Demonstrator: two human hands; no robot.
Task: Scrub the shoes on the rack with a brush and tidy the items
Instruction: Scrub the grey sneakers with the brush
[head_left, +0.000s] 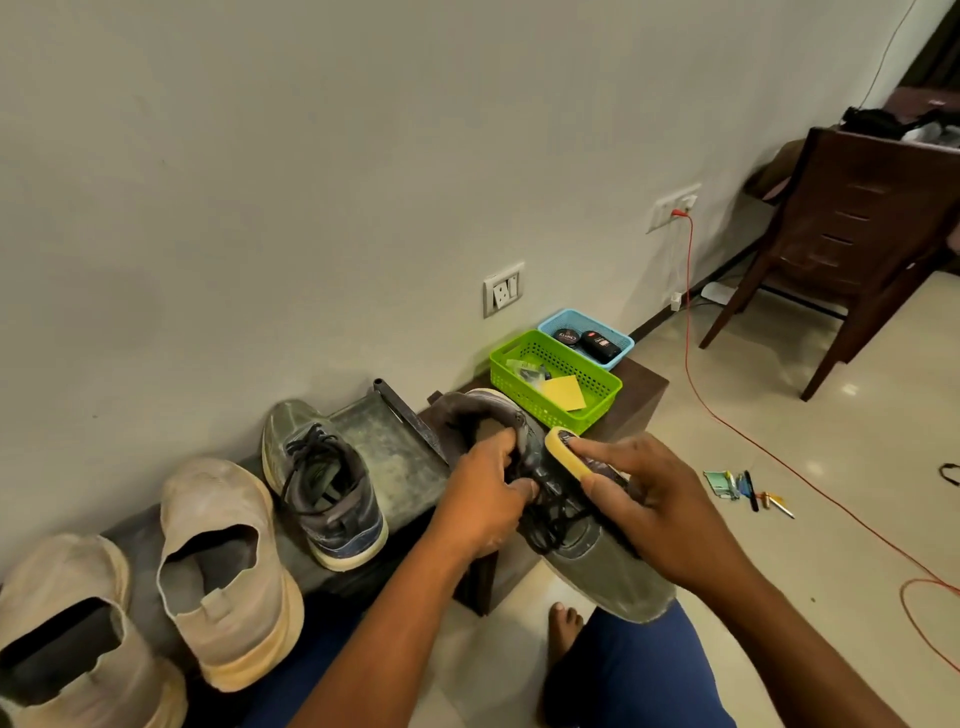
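My left hand (485, 499) grips a dusty grey lace-up shoe (597, 564) by its collar and tongue, holding it up over my knee with the toe pointing toward me. My right hand (660, 509) grips a yellow-backed brush (563, 451) and presses it against the shoe's side. The matching grey shoe (319, 486) stands on the low dark rack (400, 457) against the wall. Two beige slip-on shoes (228, 577) (72, 639) stand further left on the rack.
A green basket (602, 387) with a yellow cloth and a blue basket (621, 343) with dark polish items sit on a dark stool (647, 387). Pens and small items (748, 488) lie on the floor beside a red cable (691, 332). A wooden chair (862, 228) stands at right.
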